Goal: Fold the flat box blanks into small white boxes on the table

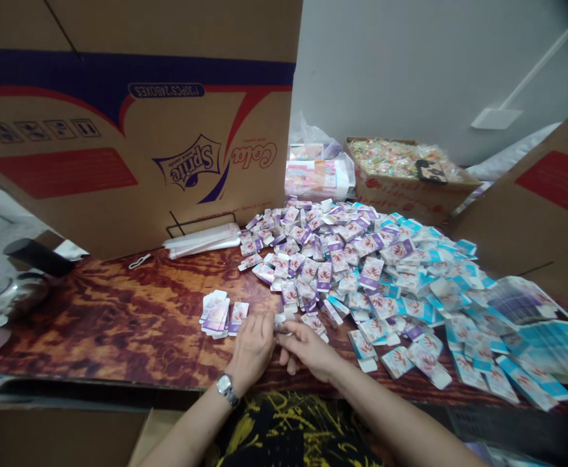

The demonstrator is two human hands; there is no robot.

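Near the table's front edge my two hands meet around a small printed card box (280, 319), mostly hidden by my fingers. My left hand (256, 340), with a watch at the wrist, has its fingers closed at the left side of the box. From the right, my right hand (308, 350) pinches the other side between thumb and fingers. Just left of my left hand lies a single purple-and-white card piece (239, 316). Beside it is a small stack of similar pieces (215, 316). A big heap of small purple and blue boxes (342, 259) spreads to the right.
A large cardboard carton (206, 130) stands at the back left, another carton (531, 214) at the right. Behind the heap sits an open box of wrapped sweets (405, 188). Clear plastic sleeves (200, 241) lie by the left carton. A metal kettle (11, 298) is far left.
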